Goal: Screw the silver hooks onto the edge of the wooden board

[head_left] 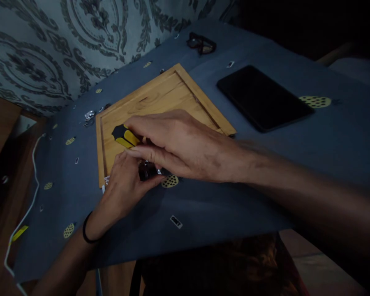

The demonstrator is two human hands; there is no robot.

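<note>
Lettering on the cloth (222, 209) of the worktop, placed relative to the wooden board (154, 98). On the board's near side we see a printed dark label (176, 222) with a pale border; its capitals are blurred, and we read them, with doubt, as "OBEY". A second label (230, 64), right of the board, and a third label (77, 160), left of it, are too small to read.

The screwdriver handle (127, 138) is yellow and black, the small glossy piece (145, 171) blackish with silvery glints, and the wooden tray (160, 96) honey-brown with darker grain. The slate-blue tablecloth (209, 213) bears yellow, dark-spotted pineapples; dark damask scrolls pattern the pale wall covering (94, 18); the tablet (263, 98) is black, the cable (34, 164) white.
</note>
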